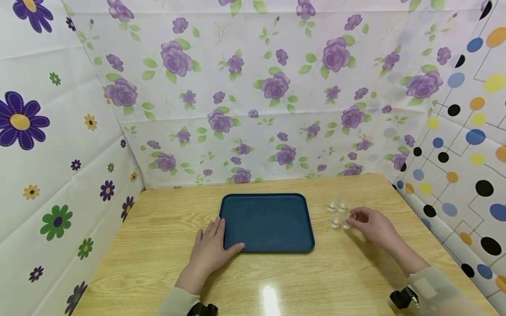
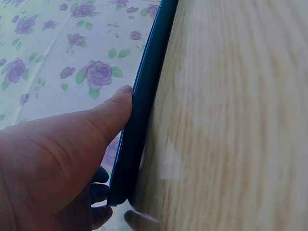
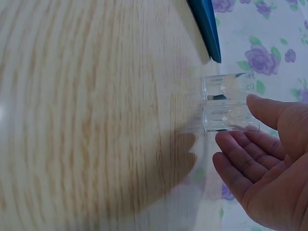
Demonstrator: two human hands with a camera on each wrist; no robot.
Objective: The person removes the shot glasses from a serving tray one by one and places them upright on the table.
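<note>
A dark blue rectangular tray (image 1: 269, 221) lies flat on the table. My left hand (image 1: 211, 250) rests at its near left corner, fingers stretched along the left rim and thumb against the near edge. In the left wrist view the thumb (image 2: 122, 98) presses on the side of the tray (image 2: 144, 91). Right of the tray, several small clear glass cups (image 1: 335, 221) stand close together. My right hand (image 1: 369, 226) pinches the near right glass cup (image 3: 226, 118) by its upper part, between thumb and fingers. Another glass cup (image 3: 228, 86) stands close beside it in the right wrist view.
The light wood table (image 1: 150, 241) carries the tray and cups. A flower-printed cloth (image 1: 253, 101) hangs behind it. More patterned cloth rises along the left side (image 1: 59, 175) and the right side (image 1: 470, 166).
</note>
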